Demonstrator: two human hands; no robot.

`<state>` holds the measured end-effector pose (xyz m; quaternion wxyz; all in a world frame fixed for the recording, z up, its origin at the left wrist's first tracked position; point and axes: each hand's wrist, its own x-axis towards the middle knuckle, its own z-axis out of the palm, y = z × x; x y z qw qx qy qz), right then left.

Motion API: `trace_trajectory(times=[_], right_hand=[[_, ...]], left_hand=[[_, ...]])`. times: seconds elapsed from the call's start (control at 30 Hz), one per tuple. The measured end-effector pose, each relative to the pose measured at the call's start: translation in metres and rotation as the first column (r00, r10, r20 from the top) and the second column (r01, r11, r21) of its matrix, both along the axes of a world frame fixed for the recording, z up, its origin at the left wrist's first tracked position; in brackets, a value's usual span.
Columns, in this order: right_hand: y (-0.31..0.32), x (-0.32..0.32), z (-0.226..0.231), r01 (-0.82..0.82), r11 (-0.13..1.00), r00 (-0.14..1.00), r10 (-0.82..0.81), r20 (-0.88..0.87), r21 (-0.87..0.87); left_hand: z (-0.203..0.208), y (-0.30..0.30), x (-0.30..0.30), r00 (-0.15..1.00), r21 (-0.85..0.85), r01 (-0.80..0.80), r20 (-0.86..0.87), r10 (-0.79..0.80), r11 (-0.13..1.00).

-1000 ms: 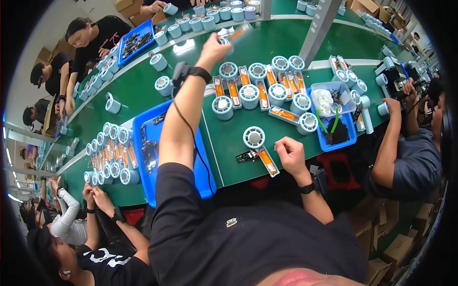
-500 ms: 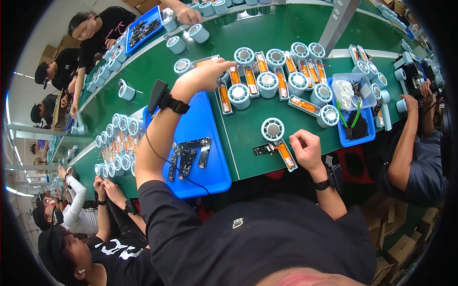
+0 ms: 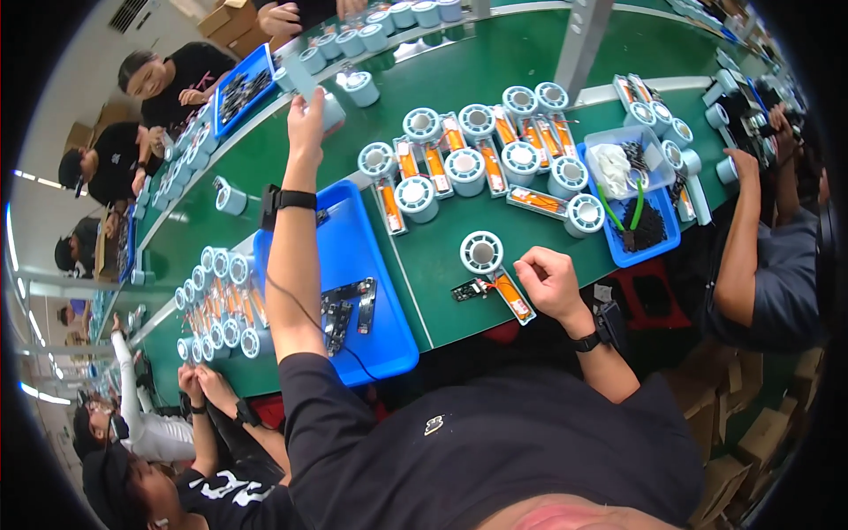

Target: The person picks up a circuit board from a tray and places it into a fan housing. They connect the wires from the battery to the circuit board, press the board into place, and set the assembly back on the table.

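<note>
At the far left of the table, my left hand (image 3: 306, 124) is closed on a pale-blue handheld fan (image 3: 331, 113), partly covered by my fingers. My right hand (image 3: 548, 281) is curled into a fist at the near edge; whatever its fingers may hold is hidden. Just left of that fist lies an opened fan (image 3: 482, 253) with a round grille. Its orange battery (image 3: 512, 297) sits in the handle shell, wired to a black circuit board (image 3: 469, 290). Several similar opened fans (image 3: 465, 170) stand in rows beyond it.
A blue tray (image 3: 393, 340) with black circuit boards lies under my left forearm. Right of the rows are a clear box (image 3: 658, 155) and a blue bin (image 3: 640, 256) of small black parts. A metal post (image 3: 579, 44) rises behind. Co-workers sit at both sides.
My left hand has moved left and away from the fan rows and now holds a fan. The view has shifted slightly. My right fist stays beside the opened fan.
</note>
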<state>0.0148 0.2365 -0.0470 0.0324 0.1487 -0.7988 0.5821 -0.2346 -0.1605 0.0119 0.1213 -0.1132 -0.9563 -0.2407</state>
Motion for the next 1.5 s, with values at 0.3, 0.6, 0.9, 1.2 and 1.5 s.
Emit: trace_trajectory(times=[0.3,0.6,0.9,1.2,1.5], right_hand=[[0.006,0.000,0.004,0.021,1.000,1.000,-0.021,0.009,-0.008],[0.013,0.000,0.000,0.016,0.996,1.000,-0.016,0.002,-0.083],[0.014,-0.002,0.001,-0.013,0.994,1.000,0.011,-0.017,-0.110],[0.017,-0.001,0.000,-0.003,0.996,1.000,0.002,-0.017,-0.092],[0.018,-0.002,-0.004,-0.021,0.998,0.998,0.018,-0.060,-0.065]], left_hand=[[0.057,0.248,0.036,0.952,-0.103,0.272,-0.118,-0.283,0.957],[0.021,0.386,0.007,0.951,-0.208,0.287,-0.055,-0.304,0.935],[0.013,0.357,0.001,0.868,-0.168,0.485,-0.025,-0.495,0.858],[0.080,0.283,0.070,0.879,-0.187,0.476,0.109,-0.464,0.859],[0.119,0.198,0.235,0.770,-0.164,0.576,0.437,-0.464,0.801]])
